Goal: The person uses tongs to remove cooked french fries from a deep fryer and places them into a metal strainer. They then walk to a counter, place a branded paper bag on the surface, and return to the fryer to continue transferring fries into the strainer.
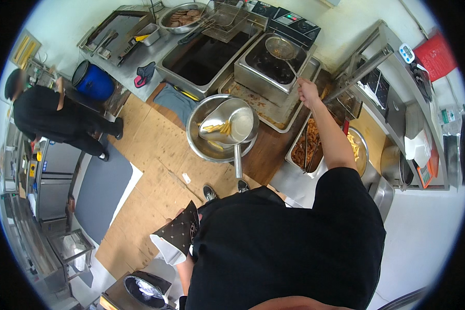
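My right hand (308, 93) grips the handle of a round wire skimmer (280, 48), whose mesh with small bits in it is over the dark oil of the smaller fryer (269, 69). Low at my left side, my left hand (180, 212) holds a black, star-patterned paper bag (179, 229) with a white inside; most of that hand is hidden behind it. Before me stands a large steel bowl (193, 143). In it rests a metal scoop (241, 123) with several fries (221, 128), its handle pointing towards me.
A larger fryer (205, 58) with a wire basket (228, 23) stands left of the smaller one. At right are a pan of fried pieces (312, 145), a bowl of fries (354, 149) and a metal shelf (434, 128). A co-worker (46, 106) stands at far left near a blue barrel (95, 81).
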Demonstrator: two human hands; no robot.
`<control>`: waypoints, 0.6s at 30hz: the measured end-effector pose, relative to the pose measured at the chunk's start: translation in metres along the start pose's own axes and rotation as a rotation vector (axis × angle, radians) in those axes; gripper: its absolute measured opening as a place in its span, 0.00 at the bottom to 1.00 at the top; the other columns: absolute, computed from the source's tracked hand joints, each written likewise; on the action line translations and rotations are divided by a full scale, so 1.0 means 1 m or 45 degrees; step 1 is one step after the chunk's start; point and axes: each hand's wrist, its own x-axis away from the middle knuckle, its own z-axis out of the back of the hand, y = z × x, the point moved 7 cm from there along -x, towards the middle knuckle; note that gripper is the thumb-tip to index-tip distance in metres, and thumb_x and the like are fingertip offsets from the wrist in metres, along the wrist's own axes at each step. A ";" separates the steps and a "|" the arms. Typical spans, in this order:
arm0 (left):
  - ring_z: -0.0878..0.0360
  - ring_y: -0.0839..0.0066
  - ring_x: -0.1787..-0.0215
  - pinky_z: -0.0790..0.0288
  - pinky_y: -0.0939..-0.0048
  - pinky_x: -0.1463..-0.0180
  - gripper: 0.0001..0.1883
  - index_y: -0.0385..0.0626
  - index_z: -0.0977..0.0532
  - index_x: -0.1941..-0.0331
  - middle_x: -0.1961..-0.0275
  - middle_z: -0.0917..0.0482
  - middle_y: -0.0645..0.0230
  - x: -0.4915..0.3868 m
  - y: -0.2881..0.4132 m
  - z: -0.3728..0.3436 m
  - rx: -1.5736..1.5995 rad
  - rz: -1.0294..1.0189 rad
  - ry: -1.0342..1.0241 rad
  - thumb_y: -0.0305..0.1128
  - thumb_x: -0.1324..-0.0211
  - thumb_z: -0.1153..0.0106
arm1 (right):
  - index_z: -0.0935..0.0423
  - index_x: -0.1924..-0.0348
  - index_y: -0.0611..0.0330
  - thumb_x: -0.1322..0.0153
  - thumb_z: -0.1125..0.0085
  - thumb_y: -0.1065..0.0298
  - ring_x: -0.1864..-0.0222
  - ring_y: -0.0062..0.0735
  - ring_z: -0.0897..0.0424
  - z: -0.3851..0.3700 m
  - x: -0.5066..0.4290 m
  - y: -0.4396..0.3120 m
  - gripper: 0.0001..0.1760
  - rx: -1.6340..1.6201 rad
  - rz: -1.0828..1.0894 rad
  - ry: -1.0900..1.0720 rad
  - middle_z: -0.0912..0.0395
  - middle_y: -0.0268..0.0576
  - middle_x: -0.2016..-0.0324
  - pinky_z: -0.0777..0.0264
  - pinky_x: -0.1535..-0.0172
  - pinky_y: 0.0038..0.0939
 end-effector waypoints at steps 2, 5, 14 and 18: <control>0.21 0.69 0.35 0.33 0.69 0.30 0.17 0.53 0.18 0.40 0.38 0.16 0.62 -0.007 -0.004 -0.005 0.077 0.020 -0.013 0.33 0.30 0.39 | 0.23 0.39 0.60 0.19 0.42 0.62 0.84 0.18 0.43 0.008 0.020 -0.008 0.19 -0.003 0.026 -0.019 0.38 0.28 0.81 0.52 0.82 0.26; 0.21 0.69 0.35 0.33 0.69 0.30 0.16 0.54 0.18 0.40 0.38 0.16 0.61 -0.013 -0.002 -0.006 0.135 0.046 -0.026 0.33 0.30 0.39 | 0.24 0.36 0.60 0.19 0.42 0.60 0.85 0.18 0.43 0.023 0.040 -0.019 0.22 0.049 0.108 0.011 0.38 0.28 0.81 0.51 0.82 0.27; 0.21 0.68 0.35 0.32 0.68 0.30 0.16 0.54 0.18 0.40 0.37 0.16 0.59 -0.001 -0.035 -0.014 0.147 0.162 -0.013 0.33 0.30 0.39 | 0.27 0.32 0.61 0.19 0.42 0.56 0.86 0.16 0.44 0.042 0.069 0.045 0.26 0.086 0.119 0.034 0.40 0.25 0.84 0.50 0.83 0.26; 0.21 0.68 0.35 0.32 0.68 0.30 0.17 0.54 0.18 0.40 0.37 0.16 0.60 0.000 -0.013 -0.010 0.178 0.092 0.021 0.32 0.31 0.38 | 0.22 0.39 0.47 0.19 0.40 0.55 0.86 0.12 0.45 0.039 0.077 0.075 0.18 -0.048 0.074 0.041 0.41 0.20 0.83 0.54 0.84 0.21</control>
